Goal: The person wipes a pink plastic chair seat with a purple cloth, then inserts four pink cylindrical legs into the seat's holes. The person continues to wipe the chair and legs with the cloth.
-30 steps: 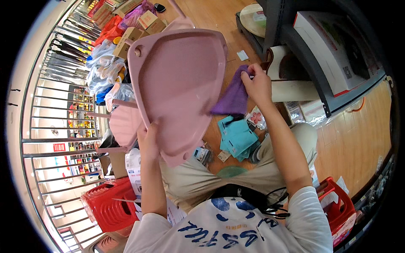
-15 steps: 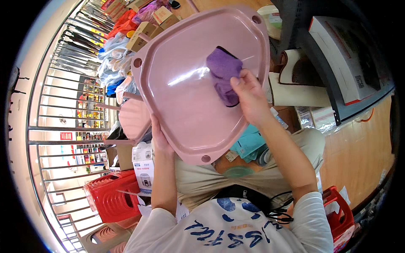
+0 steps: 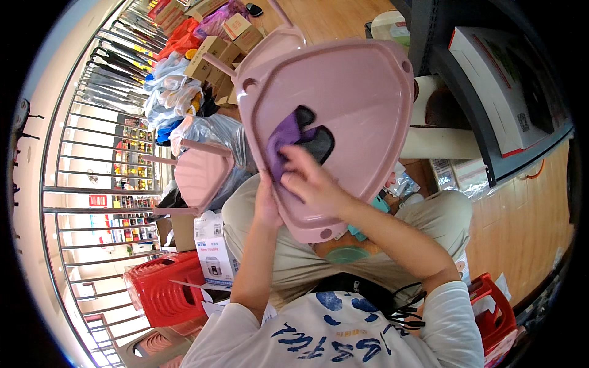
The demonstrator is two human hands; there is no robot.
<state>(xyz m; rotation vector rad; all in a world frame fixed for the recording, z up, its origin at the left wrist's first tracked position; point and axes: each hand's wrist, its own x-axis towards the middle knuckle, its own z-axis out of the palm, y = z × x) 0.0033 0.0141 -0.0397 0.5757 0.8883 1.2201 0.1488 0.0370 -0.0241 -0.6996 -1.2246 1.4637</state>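
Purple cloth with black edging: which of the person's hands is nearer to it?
Right. The right hand touches the purple cloth; the left hand grips the edge of the pink rimmed panel, lower left of the cloth.

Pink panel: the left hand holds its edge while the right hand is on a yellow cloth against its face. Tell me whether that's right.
Not quite: the head view shows the cloth is purple with black parts, not yellow. The rest stands: the left hand holds the edge of the pink panel, and the right hand is on the cloth against its face.
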